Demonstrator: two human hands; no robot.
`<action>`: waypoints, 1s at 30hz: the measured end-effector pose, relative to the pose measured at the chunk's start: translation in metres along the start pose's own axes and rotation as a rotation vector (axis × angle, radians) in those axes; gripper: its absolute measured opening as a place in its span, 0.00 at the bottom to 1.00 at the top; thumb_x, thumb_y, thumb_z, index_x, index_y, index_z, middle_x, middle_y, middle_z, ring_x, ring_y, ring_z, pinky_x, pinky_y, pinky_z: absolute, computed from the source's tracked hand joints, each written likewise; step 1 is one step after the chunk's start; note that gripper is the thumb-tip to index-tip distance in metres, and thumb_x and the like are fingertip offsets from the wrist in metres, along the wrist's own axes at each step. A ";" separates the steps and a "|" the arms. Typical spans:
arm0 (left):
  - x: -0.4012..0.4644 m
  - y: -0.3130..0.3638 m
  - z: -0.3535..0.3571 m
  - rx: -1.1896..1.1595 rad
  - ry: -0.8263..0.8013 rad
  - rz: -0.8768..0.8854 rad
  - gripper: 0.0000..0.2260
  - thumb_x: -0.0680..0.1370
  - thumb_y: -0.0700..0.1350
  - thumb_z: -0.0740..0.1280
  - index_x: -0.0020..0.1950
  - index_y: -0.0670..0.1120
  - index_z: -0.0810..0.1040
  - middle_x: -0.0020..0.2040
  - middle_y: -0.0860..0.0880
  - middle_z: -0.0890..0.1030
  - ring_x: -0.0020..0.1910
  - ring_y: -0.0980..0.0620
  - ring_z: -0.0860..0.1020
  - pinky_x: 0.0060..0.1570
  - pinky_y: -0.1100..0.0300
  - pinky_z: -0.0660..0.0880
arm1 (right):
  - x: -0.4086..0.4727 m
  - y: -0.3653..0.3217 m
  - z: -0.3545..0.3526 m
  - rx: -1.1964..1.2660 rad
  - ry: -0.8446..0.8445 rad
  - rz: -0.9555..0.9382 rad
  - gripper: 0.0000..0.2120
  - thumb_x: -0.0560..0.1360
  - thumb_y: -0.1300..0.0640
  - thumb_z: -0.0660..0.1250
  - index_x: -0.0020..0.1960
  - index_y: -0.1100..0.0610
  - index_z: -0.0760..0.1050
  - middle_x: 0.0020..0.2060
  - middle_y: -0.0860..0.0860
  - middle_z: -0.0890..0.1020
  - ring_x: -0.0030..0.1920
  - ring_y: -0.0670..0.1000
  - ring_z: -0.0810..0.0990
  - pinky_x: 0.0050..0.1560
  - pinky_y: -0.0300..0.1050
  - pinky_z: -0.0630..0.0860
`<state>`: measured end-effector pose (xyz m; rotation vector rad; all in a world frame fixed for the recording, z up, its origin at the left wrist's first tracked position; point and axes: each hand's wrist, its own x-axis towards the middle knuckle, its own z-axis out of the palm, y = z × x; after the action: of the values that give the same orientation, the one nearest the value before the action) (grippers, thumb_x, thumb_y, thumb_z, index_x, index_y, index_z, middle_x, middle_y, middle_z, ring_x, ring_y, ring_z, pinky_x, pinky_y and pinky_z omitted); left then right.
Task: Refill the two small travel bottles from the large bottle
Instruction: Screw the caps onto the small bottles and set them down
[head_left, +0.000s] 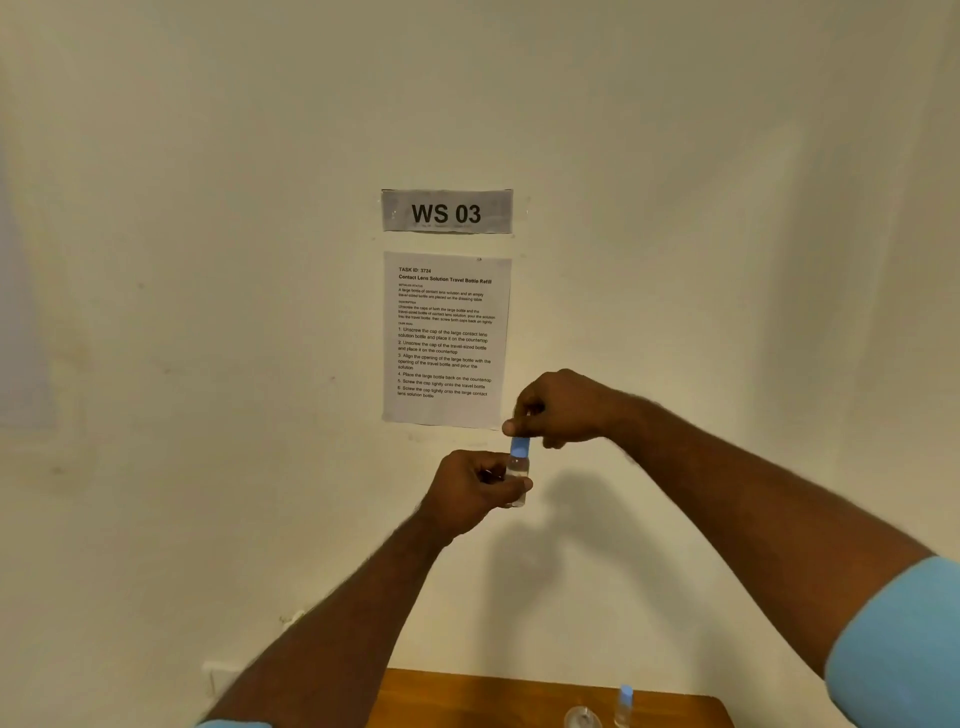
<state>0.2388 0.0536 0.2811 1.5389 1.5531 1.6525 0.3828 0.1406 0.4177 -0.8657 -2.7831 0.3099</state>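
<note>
Near the middle of the frame, held up in front of a pale wall (675, 208), a small clear travel bottle (518, 475) stands roughly upright between two bare hands. The left hand (475, 488) has its grip clamped round the bottle's body, fingers curled and the thumb pressed across the lower part. Just above it, the right hand (558, 410) pinches the bottle's blue cap (520, 447) from the top, its grip closed on the cap with the thumb at the left side. Both forearms reach in from the lower edge, and a light blue sleeve (904, 649) shows at the lower right. At the bottom of the frame a strip of wooden desk (467, 701) is visible; on it stands a second small bottle (623, 706) with a blue cap, and just to its left sits a clear rounded object (583, 718), cut off by the frame edge, so I cannot tell what it is. On the wall behind the hands hang a grey sign (447, 211) reading "WS 03" and, below it, a printed instruction sheet (445, 340) headed "Contact Lens Solution Travel Bottle Refill".
</note>
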 end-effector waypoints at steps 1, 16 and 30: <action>0.001 0.000 -0.001 0.000 0.003 0.005 0.09 0.73 0.41 0.78 0.53 0.43 0.87 0.44 0.42 0.88 0.44 0.43 0.87 0.49 0.54 0.85 | -0.003 0.000 -0.005 0.064 -0.042 -0.051 0.09 0.74 0.46 0.73 0.51 0.50 0.82 0.42 0.47 0.86 0.36 0.46 0.86 0.43 0.40 0.80; 0.003 0.008 -0.001 -0.043 -0.021 0.033 0.08 0.74 0.40 0.78 0.52 0.40 0.87 0.41 0.43 0.88 0.40 0.50 0.86 0.43 0.61 0.82 | -0.013 -0.002 -0.003 0.118 0.031 -0.087 0.08 0.73 0.54 0.76 0.52 0.53 0.84 0.39 0.46 0.86 0.37 0.45 0.85 0.45 0.40 0.81; 0.000 -0.003 0.010 -0.028 -0.009 0.008 0.09 0.74 0.40 0.78 0.52 0.39 0.87 0.44 0.39 0.87 0.40 0.50 0.85 0.44 0.58 0.84 | -0.015 0.000 0.041 0.018 0.263 0.082 0.06 0.72 0.65 0.72 0.44 0.54 0.83 0.35 0.43 0.82 0.32 0.40 0.80 0.34 0.32 0.72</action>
<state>0.2467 0.0588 0.2758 1.5382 1.5149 1.6627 0.3844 0.1261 0.3761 -0.9439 -2.5049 0.2164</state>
